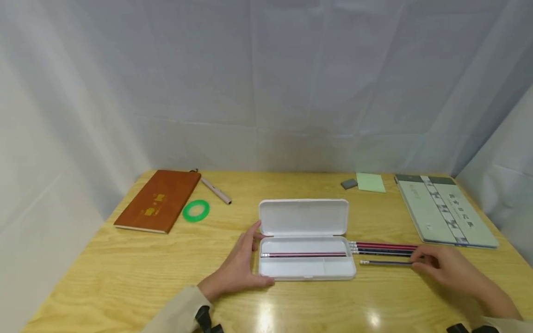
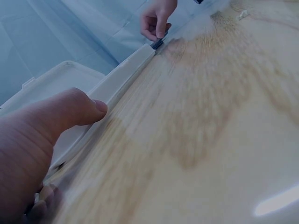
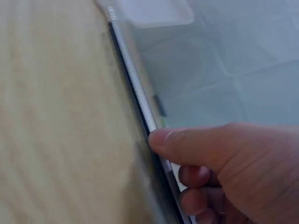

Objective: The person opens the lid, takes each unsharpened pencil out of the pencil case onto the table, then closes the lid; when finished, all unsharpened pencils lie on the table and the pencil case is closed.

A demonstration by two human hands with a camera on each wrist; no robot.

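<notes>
1. Head view: a white pencil case [image 1: 306,240] lies open in the middle of the wooden table [image 1: 125,273], lid tipped back, one pencil [image 1: 304,254] already lying along the tray.
2. The left hand [image 1: 241,266] rests against the case's left end, fingers fairly straight and thumb on the near corner. It looks placed to keep the light case from sliding.
3. The right hand [image 1: 441,263] is well apart from the left, out past the case's right end. Its thumb and fingers pinch the far end of a dark pencil [image 1: 385,262] that lies flat on the table; the right wrist view shows the thumb [image 3: 187,142] pressed to it.
4. Just behind that one, more pencils [image 1: 383,249] lie side by side, tips near the case.
5. Further back sit a brown notebook [image 1: 160,199], a green tape ring [image 1: 195,210], a pen [image 1: 216,191], a sticky pad [image 1: 370,181], an eraser [image 1: 349,184] and a pale green book [image 1: 443,208].
</notes>
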